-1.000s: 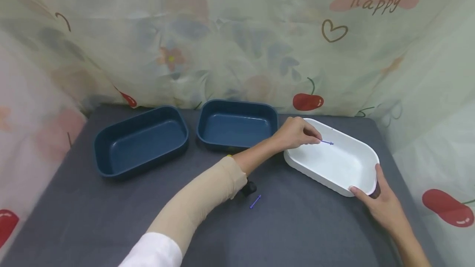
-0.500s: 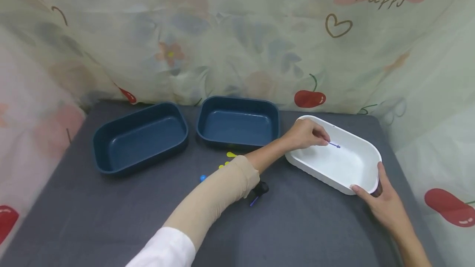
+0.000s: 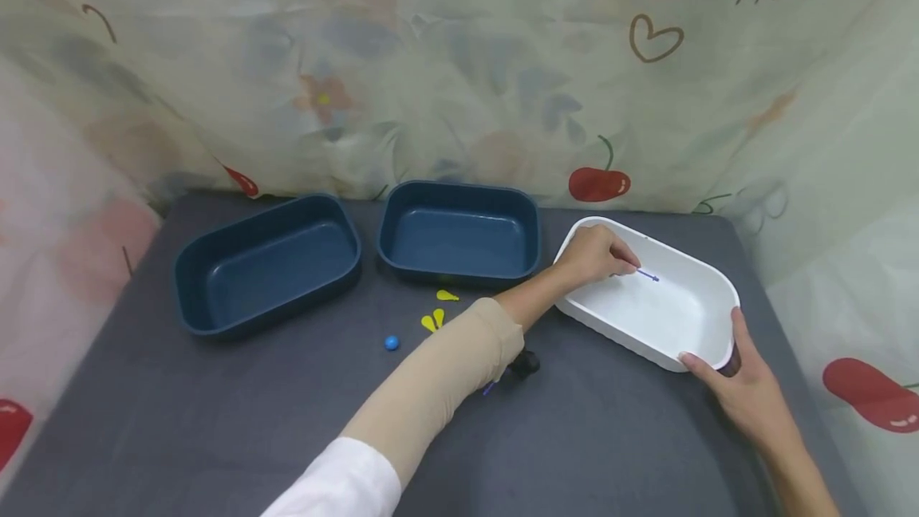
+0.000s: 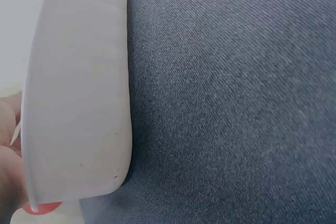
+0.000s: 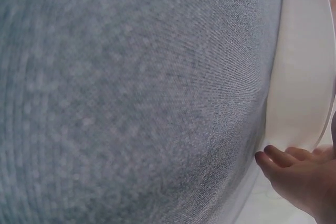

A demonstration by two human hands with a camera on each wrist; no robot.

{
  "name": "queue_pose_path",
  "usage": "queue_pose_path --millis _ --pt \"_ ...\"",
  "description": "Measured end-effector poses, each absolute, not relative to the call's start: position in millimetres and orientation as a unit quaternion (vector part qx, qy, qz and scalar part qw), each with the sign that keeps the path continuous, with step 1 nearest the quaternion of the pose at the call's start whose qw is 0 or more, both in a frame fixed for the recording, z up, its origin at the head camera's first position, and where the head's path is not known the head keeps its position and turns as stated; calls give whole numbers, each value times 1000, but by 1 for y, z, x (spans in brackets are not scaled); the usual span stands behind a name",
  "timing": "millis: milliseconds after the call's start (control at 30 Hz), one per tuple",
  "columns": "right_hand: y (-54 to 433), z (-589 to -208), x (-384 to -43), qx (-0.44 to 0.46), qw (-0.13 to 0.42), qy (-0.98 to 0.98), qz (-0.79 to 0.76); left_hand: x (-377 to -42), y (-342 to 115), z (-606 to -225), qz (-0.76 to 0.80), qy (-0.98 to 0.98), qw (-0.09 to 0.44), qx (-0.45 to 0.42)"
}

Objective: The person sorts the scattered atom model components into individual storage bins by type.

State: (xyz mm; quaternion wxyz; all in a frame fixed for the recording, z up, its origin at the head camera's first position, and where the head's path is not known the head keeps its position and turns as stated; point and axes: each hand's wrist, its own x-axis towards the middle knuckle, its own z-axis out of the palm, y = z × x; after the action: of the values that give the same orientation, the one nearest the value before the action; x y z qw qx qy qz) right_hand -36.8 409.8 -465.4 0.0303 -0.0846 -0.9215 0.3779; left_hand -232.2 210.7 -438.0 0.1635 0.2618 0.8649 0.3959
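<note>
My left hand [image 3: 601, 255] reaches over the white tray [image 3: 692, 305], with thumb and fingertips pinching one end of a thin purple rod [image 3: 648, 275]. The rod's free end, slightly wider, points right above the tray floor. At the tray's right end, my right hand [image 3: 747, 389] grips it, thumb on the near rim. The left wrist view has the tray's outer wall [image 4: 79, 87] with part of the left hand [image 4: 9, 156] at the edge. In the right wrist view, the right hand's fingers [image 5: 278, 158] lie against the tray's end.
Two dark blue bins [image 3: 266, 317] stand at the back left and centre. Before them lie several yellow drop-shaped pieces [image 3: 447, 295] and a blue ball [image 3: 391, 342]. A black object [image 3: 526, 363] and another purple rod [image 3: 490, 387] lie partly behind the left sleeve [image 3: 438, 389].
My left hand has moved a little right over the tray with the purple rod. The sleeve has shifted right, uncovering the yellow pieces and blue ball. The right hand keeps its grip.
</note>
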Motion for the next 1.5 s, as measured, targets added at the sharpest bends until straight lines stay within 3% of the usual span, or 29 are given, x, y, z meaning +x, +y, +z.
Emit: queue_pose_path --millis 200,433,733,1100,1333,1500 --pt "411 -464 -37 -82 34 -923 375 -234 217 -440 348 891 148 251" --pt "410 -464 -36 -84 35 -922 377 -232 226 -446 323 899 196 223" --pt "411 -463 -34 -90 40 -922 373 -236 231 -451 284 916 214 188" --pt "409 -467 -37 -84 44 -915 393 -232 230 -448 248 937 169 177" --pt "410 -466 -36 -81 43 -915 394 -233 233 -441 239 941 202 125" --pt "412 -464 -34 -87 29 -918 385 -233 231 -434 252 936 197 148"
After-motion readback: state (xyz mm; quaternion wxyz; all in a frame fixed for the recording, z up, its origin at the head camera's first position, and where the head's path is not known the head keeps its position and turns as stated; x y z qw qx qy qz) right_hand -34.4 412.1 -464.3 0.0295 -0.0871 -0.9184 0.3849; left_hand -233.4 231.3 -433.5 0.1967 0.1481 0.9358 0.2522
